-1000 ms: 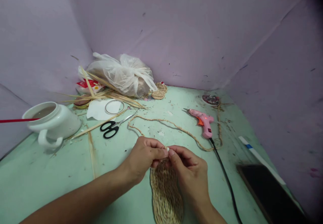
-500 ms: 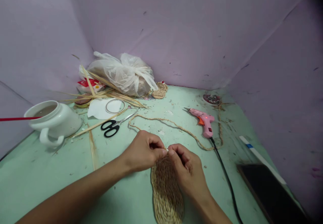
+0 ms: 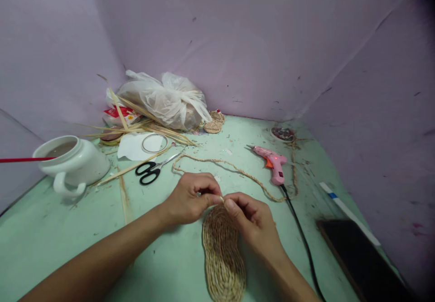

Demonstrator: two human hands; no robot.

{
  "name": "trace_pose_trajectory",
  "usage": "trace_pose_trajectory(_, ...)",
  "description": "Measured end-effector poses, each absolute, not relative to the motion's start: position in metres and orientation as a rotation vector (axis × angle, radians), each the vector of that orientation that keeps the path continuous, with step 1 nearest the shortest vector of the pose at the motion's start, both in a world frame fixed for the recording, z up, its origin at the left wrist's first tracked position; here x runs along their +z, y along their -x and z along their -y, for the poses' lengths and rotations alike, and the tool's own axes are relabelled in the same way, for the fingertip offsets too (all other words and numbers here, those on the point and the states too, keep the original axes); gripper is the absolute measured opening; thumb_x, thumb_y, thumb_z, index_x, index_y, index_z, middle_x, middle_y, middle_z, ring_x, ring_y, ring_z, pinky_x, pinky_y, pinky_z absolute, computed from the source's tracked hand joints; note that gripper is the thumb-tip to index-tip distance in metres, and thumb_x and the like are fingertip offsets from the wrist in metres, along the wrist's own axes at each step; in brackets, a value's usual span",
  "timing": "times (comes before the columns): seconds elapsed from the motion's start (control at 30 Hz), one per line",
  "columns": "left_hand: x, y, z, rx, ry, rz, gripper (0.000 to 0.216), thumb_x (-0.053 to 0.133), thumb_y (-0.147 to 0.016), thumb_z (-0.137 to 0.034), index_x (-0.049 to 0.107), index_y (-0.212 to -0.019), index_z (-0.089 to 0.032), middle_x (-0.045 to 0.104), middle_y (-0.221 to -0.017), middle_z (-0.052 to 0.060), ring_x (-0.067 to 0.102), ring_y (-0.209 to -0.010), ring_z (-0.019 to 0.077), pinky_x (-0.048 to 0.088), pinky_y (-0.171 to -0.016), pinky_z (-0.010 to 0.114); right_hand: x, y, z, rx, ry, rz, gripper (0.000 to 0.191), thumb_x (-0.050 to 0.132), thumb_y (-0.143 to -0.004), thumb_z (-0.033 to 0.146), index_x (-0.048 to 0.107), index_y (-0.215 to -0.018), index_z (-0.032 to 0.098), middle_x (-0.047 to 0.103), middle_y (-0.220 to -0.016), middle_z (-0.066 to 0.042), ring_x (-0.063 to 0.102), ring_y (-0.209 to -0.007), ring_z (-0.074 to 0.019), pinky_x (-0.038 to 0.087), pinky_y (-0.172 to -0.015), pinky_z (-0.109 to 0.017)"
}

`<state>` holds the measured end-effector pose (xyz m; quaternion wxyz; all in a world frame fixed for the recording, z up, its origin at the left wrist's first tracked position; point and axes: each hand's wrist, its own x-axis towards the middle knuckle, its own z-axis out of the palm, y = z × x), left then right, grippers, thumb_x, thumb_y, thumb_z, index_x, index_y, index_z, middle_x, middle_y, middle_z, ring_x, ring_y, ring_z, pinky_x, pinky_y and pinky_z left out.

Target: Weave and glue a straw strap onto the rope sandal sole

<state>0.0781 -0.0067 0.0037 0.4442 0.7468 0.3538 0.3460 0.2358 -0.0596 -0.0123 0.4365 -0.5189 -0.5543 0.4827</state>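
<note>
A woven straw sole-shaped mat (image 3: 222, 259) lies flat on the green table (image 3: 68, 229) in front of me. My left hand (image 3: 190, 197) and my right hand (image 3: 253, 220) meet at its far end, both pinched closed on the mat's top edge. A braided straw cord (image 3: 238, 171) runs from there in a loop across the table toward the pink glue gun (image 3: 273, 162). What the fingertips pinch besides the edge is too small to make out.
Black scissors (image 3: 151, 170) lie left of the cord. A white pot (image 3: 73, 161) with a red stick stands at far left. A plastic bag (image 3: 166, 100), loose straw strips (image 3: 136, 127) and a metal ring (image 3: 154, 142) sit at the back. A dark slab (image 3: 360, 259) lies right.
Both hands have shifted slightly forward along the mat's far end, keeping their pinch; the mat has moved a little with them.
</note>
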Motion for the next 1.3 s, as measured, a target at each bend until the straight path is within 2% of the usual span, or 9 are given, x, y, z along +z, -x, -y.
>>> trace_pose_trajectory(0.07,0.002,-0.078,0.007,0.886,-1.914,-0.94,0.013,0.056,-0.073,-0.019,0.059,-0.061,-0.015,0.055,-0.06,0.001,0.049,-0.058,0.0111,0.039,-0.057,0.022,-0.013,-0.236,0.061,1.059,1.316,1.415,0.018,0.056,-0.078,0.031,0.065,-0.084,0.017,0.06,-0.065,-0.001,0.051,-0.059,-0.014,0.039,-0.054,-0.025)
trace_pose_trajectory(0.13,0.0,-0.078,0.007,0.871,-2.008,-0.923,0.015,0.053,-0.075,-0.018,0.057,-0.061,-0.015,0.053,-0.06,0.0,0.048,-0.058,0.011,0.037,-0.057,0.022,-0.014,-0.235,0.061,0.977,1.314,1.449,0.015,0.055,-0.078,0.027,0.066,-0.082,0.017,0.061,-0.067,-0.001,0.052,-0.06,-0.0143,0.04,-0.055,-0.025)
trace_pose_trajectory(0.43,-0.006,-0.075,0.006,0.837,-2.103,-0.774,0.02,0.043,-0.082,-0.014,0.06,-0.073,-0.012,0.051,-0.057,0.0,0.051,-0.057,0.0113,0.041,-0.06,0.022,-0.018,-0.231,0.057,1.204,1.339,1.26,0.026,0.052,-0.079,0.036,0.06,-0.066,0.015,0.04,-0.051,0.004,0.034,-0.048,-0.0096,0.028,-0.045,-0.022)
trace_pose_trajectory(0.6,0.0,-0.074,0.003,0.775,-1.813,-0.901,0.026,0.044,-0.081,-0.019,0.063,-0.095,-0.008,0.058,-0.073,0.004,0.052,-0.05,0.008,0.042,-0.053,0.021,-0.019,-0.232,0.054,1.21,1.362,1.195,0.028,0.052,-0.078,0.041,0.054,-0.065,0.016,0.039,-0.05,0.005,0.035,-0.047,-0.0102,0.028,-0.046,-0.023)
trace_pose_trajectory(0.73,0.007,-0.075,0.003,0.783,-1.743,-0.959,0.021,0.051,-0.078,-0.023,0.065,-0.086,-0.009,0.061,-0.072,0.004,0.054,-0.054,0.0096,0.044,-0.054,0.022,-0.018,-0.233,0.055,1.201,1.374,1.228,0.027,0.051,-0.079,0.04,0.055,-0.066,0.016,0.038,-0.05,0.005,0.035,-0.048,-0.0104,0.028,-0.047,-0.024)
trace_pose_trajectory(0.9,0.009,-0.08,0.007,0.804,-1.841,-0.942,0.012,0.058,-0.073,-0.017,0.067,-0.079,-0.011,0.065,-0.076,0.005,0.059,-0.071,0.0139,0.044,-0.066,0.024,-0.017,-0.233,0.057,1.171,1.387,1.275,0.026,0.05,-0.08,0.039,0.057,-0.069,0.016,0.039,-0.051,0.005,0.035,-0.05,-0.01,0.028,-0.048,-0.023)
trace_pose_trajectory(1.03,0.008,-0.082,0.009,0.827,-1.851,-0.963,0.008,0.057,-0.071,-0.012,0.065,-0.069,-0.011,0.063,-0.069,0.003,0.057,-0.066,0.0123,0.043,-0.063,0.022,-0.017,-0.232,0.057,1.199,1.357,1.266,0.025,0.052,-0.079,0.037,0.058,-0.069,0.016,0.041,-0.054,0.005,0.036,-0.051,-0.0099,0.029,-0.048,-0.022)
trace_pose_trajectory(1.2,0.006,-0.081,0.013,0.921,-1.991,-0.849,0.012,0.053,-0.073,-0.01,0.06,-0.064,-0.011,0.058,-0.063,0.003,0.053,-0.061,0.0113,0.041,-0.059,0.022,-0.012,-0.232,0.059,1.277,1.302,1.214,0.02,0.06,-0.072,0.034,0.063,-0.071,0.014,0.057,-0.063,-0.001,0.049,-0.059,-0.0129,0.038,-0.055,-0.024)
trace_pose_trajectory(1.3,0.004,-0.082,0.017,0.984,-2.168,-0.784,0.016,0.047,-0.075,-0.009,0.057,-0.064,-0.012,0.055,-0.061,0.004,0.051,-0.059,0.0118,0.04,-0.056,0.022,-0.01,-0.231,0.061,1.291,1.316,1.204,0.021,0.06,-0.07,0.033,0.063,-0.065,0.013,0.057,-0.059,-0.001,0.047,-0.055,-0.0116,0.036,-0.053,-0.024)
